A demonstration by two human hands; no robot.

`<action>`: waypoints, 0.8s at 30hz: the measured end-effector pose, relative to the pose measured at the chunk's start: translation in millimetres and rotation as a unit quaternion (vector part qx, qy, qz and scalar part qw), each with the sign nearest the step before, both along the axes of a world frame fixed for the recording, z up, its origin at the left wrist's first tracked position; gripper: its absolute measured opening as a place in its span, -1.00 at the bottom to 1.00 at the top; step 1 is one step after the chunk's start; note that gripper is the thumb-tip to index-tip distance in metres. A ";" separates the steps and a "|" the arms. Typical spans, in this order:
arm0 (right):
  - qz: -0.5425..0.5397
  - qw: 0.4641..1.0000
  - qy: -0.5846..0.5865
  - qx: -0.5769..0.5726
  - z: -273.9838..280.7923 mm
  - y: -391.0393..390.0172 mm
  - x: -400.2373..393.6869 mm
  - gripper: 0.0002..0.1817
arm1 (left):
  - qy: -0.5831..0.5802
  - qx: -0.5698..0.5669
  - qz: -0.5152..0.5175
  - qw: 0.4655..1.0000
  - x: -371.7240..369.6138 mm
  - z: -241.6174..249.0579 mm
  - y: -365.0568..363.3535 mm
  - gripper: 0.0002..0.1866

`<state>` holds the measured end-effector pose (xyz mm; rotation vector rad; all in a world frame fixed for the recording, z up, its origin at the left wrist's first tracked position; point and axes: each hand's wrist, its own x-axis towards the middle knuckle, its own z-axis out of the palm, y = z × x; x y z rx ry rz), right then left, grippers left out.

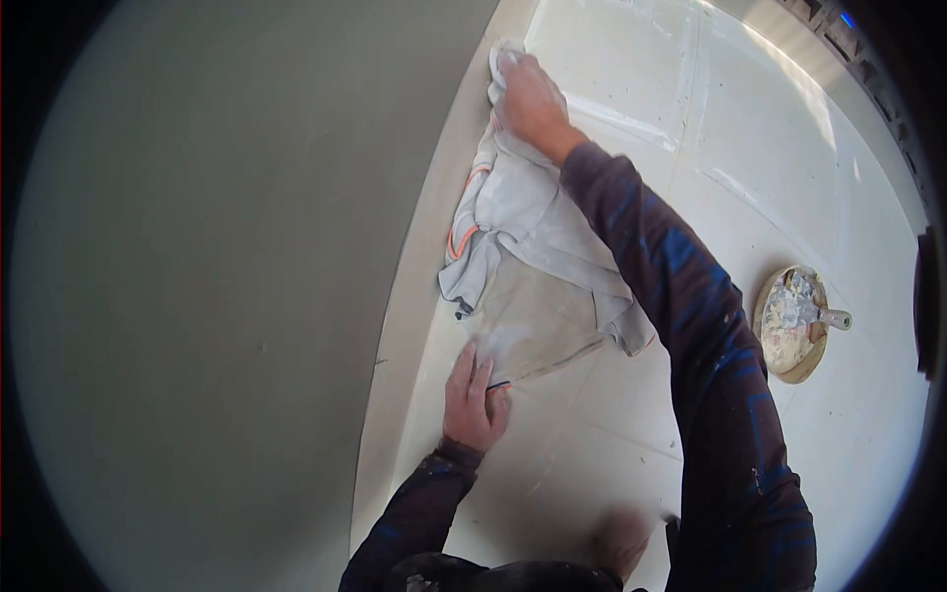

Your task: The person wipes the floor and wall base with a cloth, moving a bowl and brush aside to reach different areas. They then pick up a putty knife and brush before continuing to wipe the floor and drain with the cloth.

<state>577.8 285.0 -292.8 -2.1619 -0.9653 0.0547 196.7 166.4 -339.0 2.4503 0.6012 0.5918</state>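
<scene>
Two hands hold a grey cloth [533, 247] stretched lengthwise along the floor's [612, 444] wall edge: right hand [528, 94] clenched on its far end, left hand [473, 395] pressing flat on its near corner.

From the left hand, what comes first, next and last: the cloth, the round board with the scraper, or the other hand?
1. Cloth: under the left hand.
2. Right hand: farther up, on the cloth's far end.
3. Round board: away right on the floor, with the scraper.

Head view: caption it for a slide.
Right hand presses a cloth along the wall base; left hand holds its lower edge.
</scene>
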 end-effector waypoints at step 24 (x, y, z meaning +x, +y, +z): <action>-0.115 0.991 -0.018 0.061 16.6 24.1 -24.3 -0.40 | 0.129 0.058 -0.052 0.989 10.3 -3.4 14.3 -0.43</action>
